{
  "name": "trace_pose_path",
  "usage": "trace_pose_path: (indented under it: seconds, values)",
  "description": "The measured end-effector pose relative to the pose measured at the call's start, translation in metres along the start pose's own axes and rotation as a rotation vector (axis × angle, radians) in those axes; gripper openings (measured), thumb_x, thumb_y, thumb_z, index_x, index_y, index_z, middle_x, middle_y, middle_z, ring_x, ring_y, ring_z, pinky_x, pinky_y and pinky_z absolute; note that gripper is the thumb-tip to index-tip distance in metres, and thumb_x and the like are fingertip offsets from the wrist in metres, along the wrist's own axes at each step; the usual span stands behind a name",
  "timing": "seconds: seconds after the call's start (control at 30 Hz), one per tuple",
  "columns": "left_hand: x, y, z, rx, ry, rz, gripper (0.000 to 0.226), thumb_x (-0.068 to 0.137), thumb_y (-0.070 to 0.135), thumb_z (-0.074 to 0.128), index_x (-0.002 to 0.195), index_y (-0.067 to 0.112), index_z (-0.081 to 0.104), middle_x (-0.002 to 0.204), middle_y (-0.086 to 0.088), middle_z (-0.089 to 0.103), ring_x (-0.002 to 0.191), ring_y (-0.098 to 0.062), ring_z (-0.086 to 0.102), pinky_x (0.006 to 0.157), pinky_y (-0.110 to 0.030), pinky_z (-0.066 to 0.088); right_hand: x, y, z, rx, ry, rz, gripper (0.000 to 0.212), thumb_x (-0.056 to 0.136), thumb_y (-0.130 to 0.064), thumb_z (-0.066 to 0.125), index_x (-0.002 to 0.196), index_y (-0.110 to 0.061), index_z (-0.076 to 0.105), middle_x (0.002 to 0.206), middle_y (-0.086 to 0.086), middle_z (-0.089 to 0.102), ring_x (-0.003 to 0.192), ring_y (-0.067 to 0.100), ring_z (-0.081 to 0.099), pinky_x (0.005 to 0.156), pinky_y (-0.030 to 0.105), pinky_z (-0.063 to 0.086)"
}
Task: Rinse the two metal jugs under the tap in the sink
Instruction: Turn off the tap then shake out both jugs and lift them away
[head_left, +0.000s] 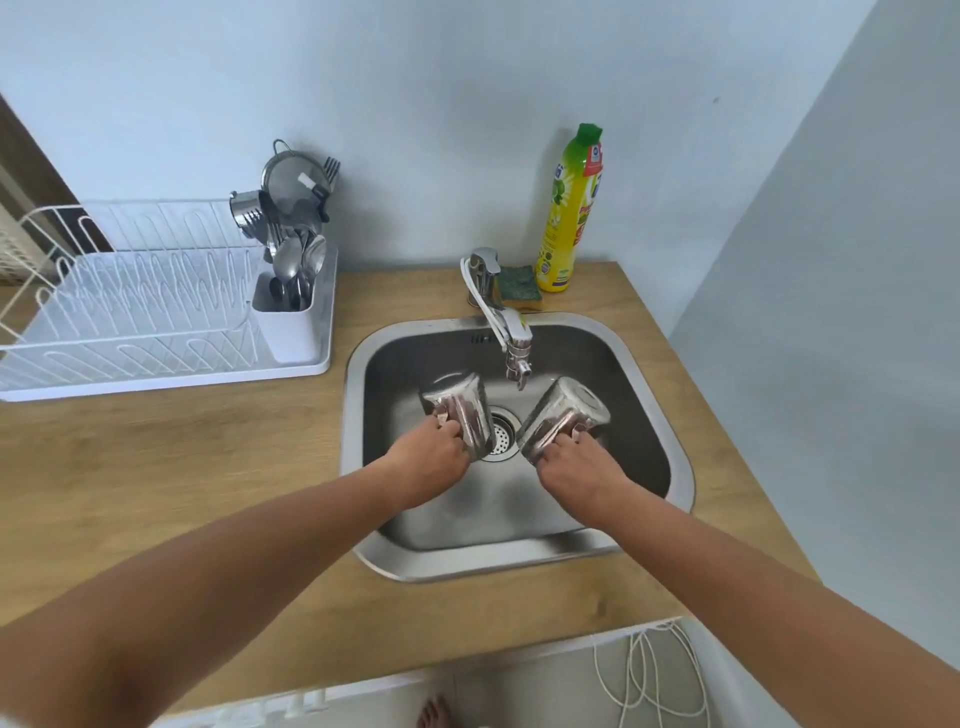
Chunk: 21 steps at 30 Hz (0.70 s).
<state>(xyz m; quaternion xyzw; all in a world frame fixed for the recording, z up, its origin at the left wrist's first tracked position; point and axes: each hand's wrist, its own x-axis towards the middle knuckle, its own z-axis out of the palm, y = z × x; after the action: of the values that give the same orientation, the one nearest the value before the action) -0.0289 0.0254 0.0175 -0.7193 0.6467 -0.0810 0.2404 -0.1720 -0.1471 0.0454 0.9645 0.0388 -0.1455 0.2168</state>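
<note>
- The left jug (460, 410) is shiny metal. It is tipped over inside the sink (519, 564), just left of the tap (514, 343).
- The right jug (563, 418) looks the same. It is tipped too, just right of the tap.
- The jugs are near each other but apart.
- The left hand (434, 457) has its fingers curled round the left jug's handle.
- The right hand (576, 467) grips the right jug by its handle.

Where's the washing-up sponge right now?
In the head view, the green sponge lies on the wooden counter behind the sink, right of centre, between the base of the tap and the yellow soap bottle.
</note>
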Motion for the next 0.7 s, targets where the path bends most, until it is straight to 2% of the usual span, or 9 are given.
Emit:
trace_pose_path:
  seconds: [0.2,0.27,0.33,0.4,0.47,0.53,0.57,0.63,0.7]
  values:
    - [-0.005,0.015,-0.011,0.117,-0.09,0.036,0.027,0.092,0.006,0.05,0.114,0.008,0.066,0.109,-0.012,0.071,0.099,-0.031,0.057,0.094,-0.048,0.045,-0.014,-0.002,-0.004,-0.134,-0.024,-0.087,0.03,0.092,-0.004,0.052,0.119,-0.007,0.063,0.119,0.013,0.065,0.108,0.031,0.056,0.089,0.041,0.041]
    - [-0.005,0.018,-0.017,0.073,-0.106,0.003,0.027,0.094,0.006,0.048,0.116,0.007,0.065,0.111,-0.011,0.07,0.103,-0.031,0.056,0.095,-0.047,0.045,-0.017,-0.001,-0.005,-0.092,-0.007,-0.068,0.03,0.093,-0.006,0.05,0.121,-0.007,0.062,0.121,0.012,0.064,0.111,0.03,0.055,0.091,0.041,0.04]
    - [-0.006,0.019,-0.024,-0.033,-0.085,-0.057,0.027,0.096,0.01,0.048,0.118,0.009,0.064,0.113,-0.009,0.069,0.106,-0.03,0.055,0.094,-0.045,0.046,-0.019,0.003,-0.002,0.056,0.032,0.011,0.028,0.096,-0.012,0.05,0.122,-0.01,0.061,0.122,0.01,0.063,0.114,0.028,0.055,0.094,0.041,0.041]
    - [-0.009,0.018,-0.029,-0.233,-0.035,-0.201,0.024,0.097,0.018,0.051,0.115,0.012,0.065,0.112,-0.007,0.07,0.107,-0.028,0.056,0.088,-0.04,0.049,-0.021,0.008,0.001,0.361,0.104,0.181,0.022,0.098,-0.02,0.052,0.112,-0.012,0.065,0.117,0.009,0.065,0.111,0.027,0.057,0.091,0.038,0.043]
    - [-0.014,0.017,-0.033,-0.618,0.096,-0.458,0.019,0.096,0.025,0.056,0.102,0.014,0.071,0.105,-0.005,0.071,0.101,-0.024,0.061,0.079,-0.038,0.05,-0.027,0.014,-0.003,0.783,0.226,0.407,0.021,0.098,-0.023,0.053,0.096,-0.009,0.069,0.101,0.009,0.066,0.096,0.027,0.061,0.077,0.034,0.048]
    - [-0.021,0.016,-0.042,-1.07,0.233,-0.768,0.019,0.094,0.028,0.059,0.089,0.014,0.072,0.09,-0.001,0.069,0.086,-0.023,0.062,0.071,-0.034,0.048,-0.039,0.02,-0.009,1.107,0.311,0.603,0.023,0.097,-0.022,0.053,0.085,-0.007,0.066,0.086,0.006,0.062,0.08,0.025,0.058,0.059,0.028,0.039]
    - [-0.025,0.014,-0.045,-1.245,0.292,-0.887,0.02,0.093,0.027,0.06,0.085,0.013,0.072,0.085,-0.001,0.069,0.081,-0.023,0.062,0.07,-0.035,0.049,-0.045,0.023,-0.01,1.231,0.343,0.667,0.023,0.096,-0.022,0.053,0.083,-0.006,0.063,0.081,0.006,0.06,0.076,0.024,0.055,0.055,0.027,0.036]
    - [-0.035,0.012,-0.049,-1.548,0.385,-1.053,0.02,0.091,0.026,0.06,0.083,0.011,0.071,0.084,-0.005,0.069,0.079,-0.024,0.063,0.072,-0.04,0.053,-0.057,0.026,-0.01,1.497,0.399,0.743,0.024,0.089,-0.025,0.057,0.081,-0.003,0.063,0.079,0.009,0.063,0.075,0.026,0.057,0.06,0.032,0.042]
    - [-0.048,0.017,-0.052,-1.801,0.47,-1.123,0.021,0.092,0.024,0.06,0.089,0.005,0.07,0.082,-0.007,0.066,0.079,-0.023,0.06,0.072,-0.039,0.054,-0.069,0.024,-0.009,1.775,0.435,0.802,0.024,0.079,-0.031,0.062,0.079,-0.007,0.068,0.086,0.013,0.072,0.083,0.028,0.065,0.072,0.046,0.053]
